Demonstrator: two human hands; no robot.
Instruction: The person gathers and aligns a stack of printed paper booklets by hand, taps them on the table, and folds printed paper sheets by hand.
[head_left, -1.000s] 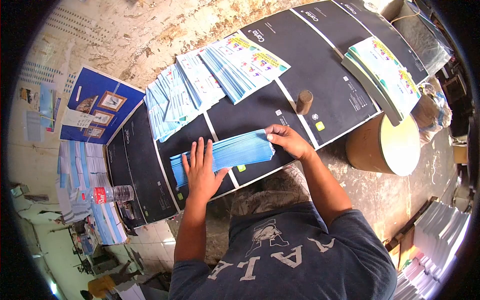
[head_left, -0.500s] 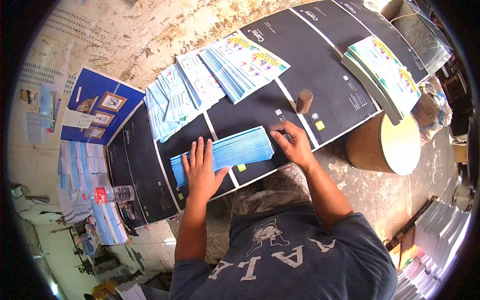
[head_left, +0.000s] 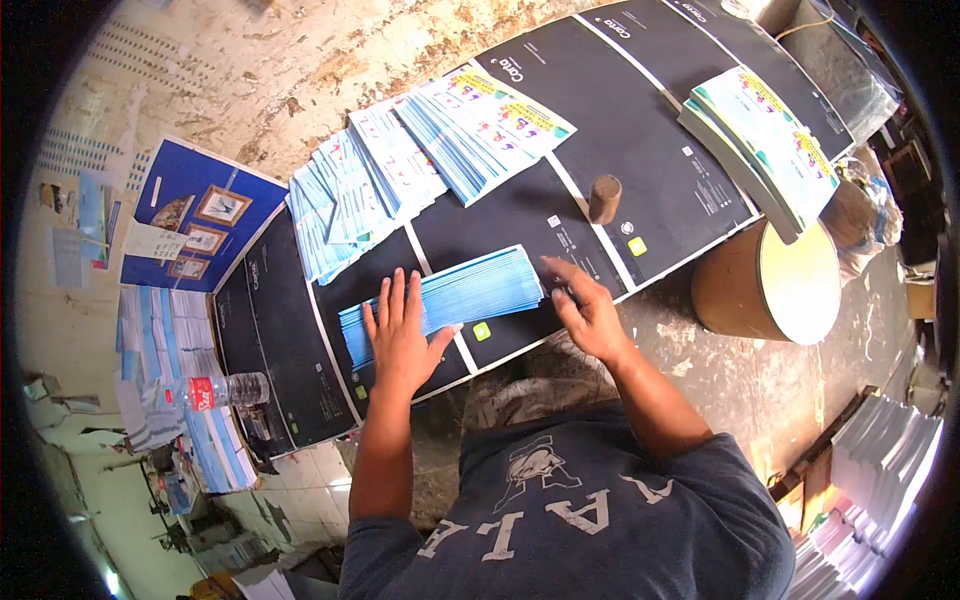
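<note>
A fanned row of thin booklets with blue edges lies slantwise on the black table covering. My left hand rests on the left part of this row, fingers spread and pressing flat. Just off the row's right end is my right hand, its index finger stretched out and its thumb apart from it. I see nothing held in the right hand, though its inner fingers are partly in shadow. Behind the row, overlapping fanned booklets with colourful covers spread toward the wall side.
A short brown cylinder stands upright right of the row. At the table's right edge lies a thick booklet stack, above a large round drum. On the left are a blue board, paper stacks and a plastic bottle.
My right hand has drawn slightly down and away from the row's right end, and its index finger and thumb have parted. The left hand stays on the booklets.
</note>
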